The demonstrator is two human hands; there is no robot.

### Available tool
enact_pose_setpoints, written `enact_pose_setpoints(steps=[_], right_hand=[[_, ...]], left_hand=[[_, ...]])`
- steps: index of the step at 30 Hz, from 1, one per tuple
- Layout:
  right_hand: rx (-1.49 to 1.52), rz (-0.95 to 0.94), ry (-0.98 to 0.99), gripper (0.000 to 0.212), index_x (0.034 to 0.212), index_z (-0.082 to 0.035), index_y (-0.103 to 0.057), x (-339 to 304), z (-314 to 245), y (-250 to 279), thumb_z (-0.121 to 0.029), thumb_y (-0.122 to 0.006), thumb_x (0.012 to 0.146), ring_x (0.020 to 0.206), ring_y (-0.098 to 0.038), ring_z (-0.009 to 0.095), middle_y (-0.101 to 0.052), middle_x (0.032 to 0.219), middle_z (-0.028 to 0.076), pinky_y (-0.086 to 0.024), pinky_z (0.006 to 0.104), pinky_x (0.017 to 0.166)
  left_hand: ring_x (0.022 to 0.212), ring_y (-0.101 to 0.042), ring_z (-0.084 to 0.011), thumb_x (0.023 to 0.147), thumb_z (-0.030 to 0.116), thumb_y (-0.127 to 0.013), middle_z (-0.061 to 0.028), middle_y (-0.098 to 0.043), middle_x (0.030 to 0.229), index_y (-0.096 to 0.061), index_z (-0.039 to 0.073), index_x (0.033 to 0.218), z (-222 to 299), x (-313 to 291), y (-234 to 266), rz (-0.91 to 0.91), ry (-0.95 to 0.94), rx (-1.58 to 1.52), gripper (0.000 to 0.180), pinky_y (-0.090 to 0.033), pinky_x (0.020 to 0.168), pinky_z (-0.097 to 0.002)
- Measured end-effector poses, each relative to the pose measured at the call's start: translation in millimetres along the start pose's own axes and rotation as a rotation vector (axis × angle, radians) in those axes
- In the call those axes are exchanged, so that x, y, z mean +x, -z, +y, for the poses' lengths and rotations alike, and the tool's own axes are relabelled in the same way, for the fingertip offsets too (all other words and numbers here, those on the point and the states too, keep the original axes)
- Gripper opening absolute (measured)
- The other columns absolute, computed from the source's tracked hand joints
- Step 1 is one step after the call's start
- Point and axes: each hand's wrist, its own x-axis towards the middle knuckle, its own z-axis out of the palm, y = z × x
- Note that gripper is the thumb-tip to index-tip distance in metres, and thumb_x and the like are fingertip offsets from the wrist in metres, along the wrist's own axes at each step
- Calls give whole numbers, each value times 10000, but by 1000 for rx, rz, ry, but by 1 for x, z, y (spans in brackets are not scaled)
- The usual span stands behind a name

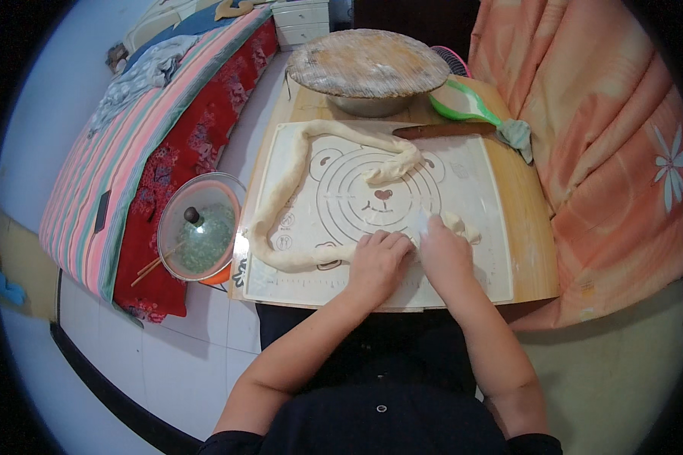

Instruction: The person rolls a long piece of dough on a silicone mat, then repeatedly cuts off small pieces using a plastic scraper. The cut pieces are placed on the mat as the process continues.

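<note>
A long, thick rope of dough (282,193) curves over a white kneading mat (478,265) printed with a bear's face and rings. Its far end doubles back towards the middle of the mat. My left hand (379,262) presses on the near end of the rope, fingers curled round it. Just right of it, my right hand (446,254) is closed on a pale bluish-white tool (420,222), mostly hidden and blurred, so its exact kind does not show. Small dough pieces (461,225) lie beyond my right hand.
At the table's back, a floury round board (368,64) covers a metal pot. Beside it are a green scoop (451,102) of flour and a wooden rolling pin (440,131). A glass-lidded bowl (199,231) with chopsticks stands left, near a bed (152,136). An orange curtain (584,152) hangs right.
</note>
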Motion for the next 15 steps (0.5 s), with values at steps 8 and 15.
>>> enact_pose_setpoints(steps=[8, 15], right_hand=[[383, 283, -173, 303, 1129, 9, -557, 17, 39, 52, -231, -567, 944, 888, -658, 402, -672, 952, 261, -511, 457, 803], [1064, 377, -264, 328, 1216, 49, -572, 7, 123, 72, -168, -582, 971, 955, -601, 157, -666, 1047, 104, -486, 311, 849]], left_hand=[[1010, -557, -253, 780, 236, -723, -49, -582, 1089, -581, 132, 1098, -19, -13, 32, -273, -25, 203, 364, -443, 841, -403], [987, -568, -271, 831, 186, -652, -71, -598, 1003, -620, 96, 1047, 4, 24, 21, -319, -174, 99, 236, -451, 854, -412]])
